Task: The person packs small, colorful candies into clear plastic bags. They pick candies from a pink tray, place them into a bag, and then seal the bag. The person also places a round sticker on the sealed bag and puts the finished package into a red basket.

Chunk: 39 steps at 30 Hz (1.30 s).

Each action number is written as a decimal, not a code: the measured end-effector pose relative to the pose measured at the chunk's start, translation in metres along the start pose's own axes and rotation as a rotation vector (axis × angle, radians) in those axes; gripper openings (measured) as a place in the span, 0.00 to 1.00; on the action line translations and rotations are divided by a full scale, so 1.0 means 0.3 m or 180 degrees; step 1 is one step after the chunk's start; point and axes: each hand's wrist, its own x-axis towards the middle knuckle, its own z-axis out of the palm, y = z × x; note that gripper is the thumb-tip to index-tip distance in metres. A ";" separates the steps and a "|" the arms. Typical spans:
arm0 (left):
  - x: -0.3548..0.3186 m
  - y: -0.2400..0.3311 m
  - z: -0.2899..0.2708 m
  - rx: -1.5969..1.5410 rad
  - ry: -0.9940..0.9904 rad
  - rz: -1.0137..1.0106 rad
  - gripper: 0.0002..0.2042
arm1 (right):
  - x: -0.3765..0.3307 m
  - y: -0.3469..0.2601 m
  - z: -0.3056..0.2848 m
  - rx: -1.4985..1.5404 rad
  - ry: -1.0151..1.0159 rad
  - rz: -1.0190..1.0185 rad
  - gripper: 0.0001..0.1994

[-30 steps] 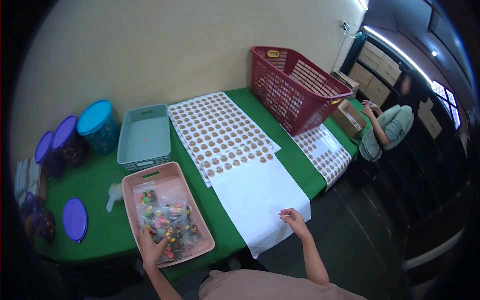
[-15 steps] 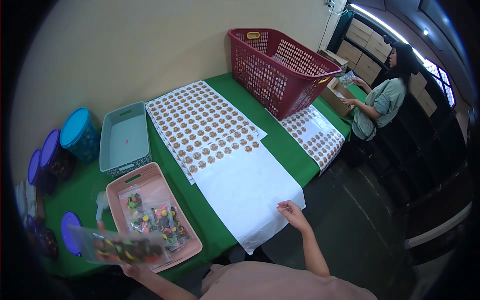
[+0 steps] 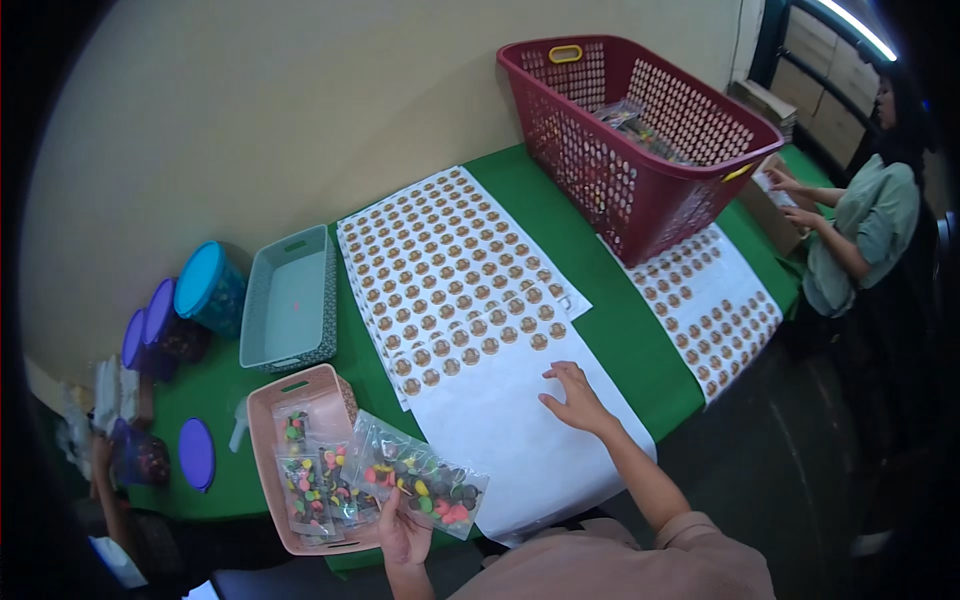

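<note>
My left hand (image 3: 402,530) grips a clear plastic bag of colourful candies (image 3: 430,485) by its lower edge, above the front right of a pink basket (image 3: 262,470). Inside that basket lie several similar bags of candies (image 3: 310,480). My right hand (image 3: 575,397) is open and holds nothing, its fingers apart over the bare white part of a sticker sheet (image 3: 530,440). Rows of round brown stickers (image 3: 450,270) cover the sheets stacked beyond it.
A large maroon laundry basket (image 3: 620,160) with bags inside stands at the back right, on another sticker sheet (image 3: 720,330). A pale green basket (image 3: 290,300), lidded tubs (image 3: 210,290) and a loose purple lid (image 3: 196,455) are at left. One person (image 3: 860,220) works at right; another's arm (image 3: 103,480) shows at left.
My left hand has carried the bag of candies rightward, from the pink basket's left side to its right. My right hand has moved further over the sheet. The view has shifted.
</note>
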 end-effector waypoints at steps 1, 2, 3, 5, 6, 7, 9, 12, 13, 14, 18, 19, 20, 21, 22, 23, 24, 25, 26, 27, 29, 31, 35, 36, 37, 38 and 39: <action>0.008 -0.011 -0.019 0.0135 0.0060 0.0090 0.15 | 0.035 0.001 0.001 0.0064 -0.0079 0.0010 0.19; -0.003 -0.018 0.012 0.0165 0.0196 0.0305 0.15 | 0.062 0.008 0.005 0.0101 -0.0168 0.0017 0.19; -0.024 -0.025 0.056 0.0201 0.0329 0.0519 0.15 | 0.083 0.019 0.014 -0.0151 -0.0394 0.0094 0.24; -0.058 -0.032 0.078 0.0276 0.0454 0.0695 0.15 | 0.096 0.041 0.042 -0.0690 -0.0474 0.0260 0.26; -0.072 -0.040 0.083 0.0311 0.0578 0.0757 0.15 | 0.099 0.048 0.054 -0.0963 -0.0505 0.0343 0.28; -0.087 -0.053 0.095 0.0317 0.0697 0.0846 0.14 | 0.101 0.054 0.062 -0.1076 -0.0408 0.0157 0.32; -0.113 -0.073 0.103 0.0208 0.1377 0.0944 0.13 | 0.097 0.050 0.064 -0.1140 -0.0326 0.0042 0.34; -0.160 -0.083 0.106 0.0435 0.0880 0.0851 0.13 | 0.098 0.059 0.057 -0.1215 -0.0242 -0.0085 0.36; -0.160 -0.092 0.121 0.0400 0.0805 0.0915 0.14 | 0.098 0.064 0.054 -0.1210 -0.0250 -0.0111 0.36; -0.160 -0.099 0.137 0.0426 0.0851 0.0945 0.14 | 0.098 0.066 0.053 -0.1204 -0.0256 -0.0134 0.35; -0.148 -0.131 0.186 0.0481 0.1074 0.0987 0.14 | 0.107 0.063 0.048 -0.1312 -0.0393 -0.0079 0.36; -0.143 -0.137 0.187 0.0501 0.1151 0.0979 0.14 | 0.104 0.062 0.050 -0.1342 -0.0417 -0.0081 0.36; -0.138 -0.144 0.190 0.0495 0.1097 0.0954 0.14 | 0.102 0.062 0.052 -0.1372 -0.0439 -0.0080 0.36; -0.132 -0.151 0.194 0.0490 0.1042 0.0926 0.14 | 0.105 0.060 0.054 -0.1380 -0.0412 -0.0106 0.36; -0.128 -0.157 0.196 0.0485 0.0988 0.0884 0.14 | 0.108 0.061 0.054 -0.1395 -0.0389 -0.0119 0.36; -0.126 -0.161 0.196 0.0482 0.0812 0.0805 0.14 | 0.107 0.062 0.056 -0.1409 -0.0365 -0.0130 0.36; -0.126 -0.167 0.197 0.0486 0.0836 0.0794 0.14 | 0.101 0.063 0.058 -0.1425 -0.0388 -0.0107 0.36; -0.126 -0.173 0.201 0.0490 0.0845 0.0804 0.14 | 0.100 0.061 0.060 -0.1436 -0.0393 -0.0101 0.36; -0.125 -0.179 0.206 0.0493 0.0853 0.0811 0.13 | 0.100 0.058 0.062 -0.1448 -0.0397 -0.0094 0.36; -0.122 -0.184 0.214 0.0472 0.0880 0.0822 0.13 | 0.103 0.054 0.062 -0.1448 -0.0377 -0.0072 0.36; -0.115 -0.190 0.230 0.0439 0.0946 0.0828 0.13 | 0.102 0.047 0.065 -0.1442 -0.0349 -0.0008 0.36; -0.108 -0.193 0.235 0.0506 0.0791 0.0740 0.12 | 0.113 0.048 0.066 -0.1444 -0.0426 0.0051 0.36; -0.083 -0.210 0.262 0.0551 0.0696 0.0626 0.12 | 0.109 0.056 0.067 -0.1445 -0.0446 0.0043 0.36; -0.077 -0.214 0.264 0.0584 0.0670 0.0589 0.12 | 0.108 0.061 0.065 -0.1439 -0.0399 -0.0025 0.35; -0.065 -0.222 0.249 0.0507 0.0775 0.0699 0.12 | 0.101 0.069 0.064 -0.1423 -0.0355 -0.0076 0.35; -0.062 -0.222 0.248 0.0586 0.0566 0.0583 0.14 | 0.096 0.074 0.062 -0.1407 -0.0309 -0.0125 0.35; -0.059 -0.221 0.250 0.0665 0.0354 0.0463 0.15 | 0.100 0.077 0.057 -0.1408 -0.0297 -0.0132 0.35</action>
